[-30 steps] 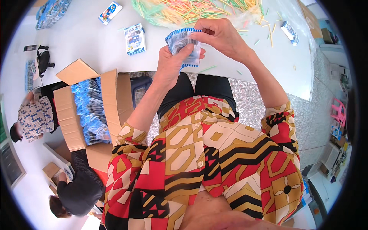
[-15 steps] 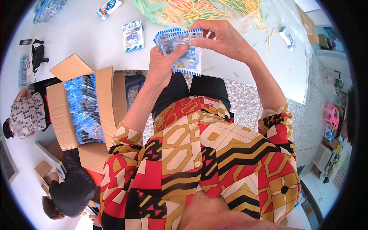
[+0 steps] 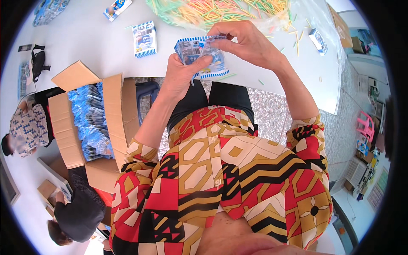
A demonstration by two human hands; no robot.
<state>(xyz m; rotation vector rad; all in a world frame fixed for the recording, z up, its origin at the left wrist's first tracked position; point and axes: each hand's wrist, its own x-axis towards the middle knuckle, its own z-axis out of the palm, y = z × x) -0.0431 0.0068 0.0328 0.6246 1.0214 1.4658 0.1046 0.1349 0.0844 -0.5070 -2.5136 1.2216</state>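
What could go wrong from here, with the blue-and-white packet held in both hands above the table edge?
1. The blue-and-white packet is pinched between the left hand and right hand right over the table edge; a slip might drop it to the floor.
2. The loose pile of coloured sticks lies just beyond the right hand and could scatter if brushed.

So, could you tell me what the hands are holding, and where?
A blue-and-white packet: left hand grips its lower left side, right hand pinches its top right edge.

Two hands (image 3: 180, 76) (image 3: 248, 42), one open cardboard box (image 3: 63, 127), three loose packets on the table (image 3: 144, 39) (image 3: 117, 8) (image 3: 318, 40).
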